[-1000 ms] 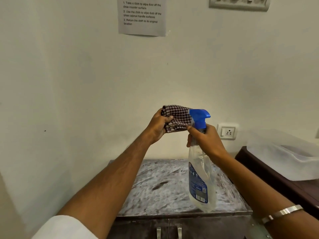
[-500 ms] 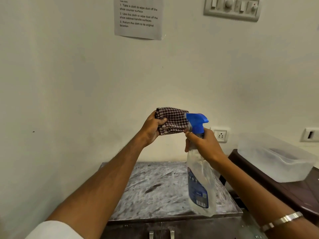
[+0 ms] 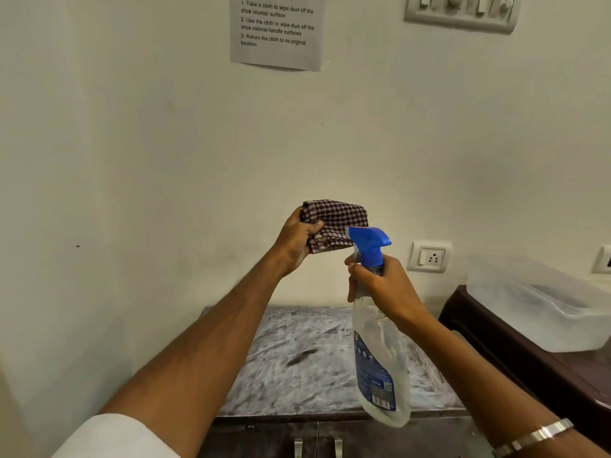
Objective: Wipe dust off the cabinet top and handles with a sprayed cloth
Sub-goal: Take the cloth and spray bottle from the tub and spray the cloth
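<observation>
My left hand (image 3: 297, 241) grips a folded dark checked cloth (image 3: 339, 223), held up in front of the wall. My right hand (image 3: 385, 285) is wrapped round the neck of a clear spray bottle (image 3: 380, 365) with a blue trigger head (image 3: 368, 242). The nozzle points at the cloth and almost touches it. Below both hands lies the grey marbled cabinet top (image 3: 297, 358). Two metal handles (image 3: 317, 447) show at the bottom edge on the cabinet doors.
A dark wooden table (image 3: 515, 358) stands right of the cabinet with a translucent plastic tub (image 3: 542, 302) on it. The wall behind carries a socket (image 3: 429, 257), a switch panel (image 3: 463, 11) and a printed instruction sheet (image 3: 276, 29). A wall closes in on the left.
Both hands with cloth and bottle have stayed together, shifting slightly left and down in view as the head moved. The bottle's nozzle has dropped a little below the cloth's middle.
</observation>
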Available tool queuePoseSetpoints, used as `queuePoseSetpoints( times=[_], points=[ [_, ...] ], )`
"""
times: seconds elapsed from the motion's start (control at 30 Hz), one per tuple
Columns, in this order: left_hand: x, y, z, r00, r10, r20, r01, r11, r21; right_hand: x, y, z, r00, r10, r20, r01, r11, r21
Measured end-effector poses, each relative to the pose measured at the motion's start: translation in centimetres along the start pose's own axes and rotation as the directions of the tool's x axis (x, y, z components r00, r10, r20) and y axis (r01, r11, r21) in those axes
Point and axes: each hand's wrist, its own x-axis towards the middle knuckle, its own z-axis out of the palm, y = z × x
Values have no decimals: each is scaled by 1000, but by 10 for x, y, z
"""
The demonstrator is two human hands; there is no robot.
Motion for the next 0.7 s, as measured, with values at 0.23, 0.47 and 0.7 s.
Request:
queuePoseSetpoints(
  times=[0.23, 0.47, 0.7],
  points=[
    [1, -2, -9, 1000, -5, -16, 5, 1000, -24, 2, 9, -10, 998, 37, -51, -37, 999, -2],
    [1, -5, -17, 1000, 0, -8, 0, 1000, -27, 1, 16, -9, 997, 39, -72, -44, 997, -67],
    [-1, -15, -21, 1000, 3, 1, -3, 998, 61, 3, 3, 3, 999, -25, -28, 24, 1000, -5]
  ],
)
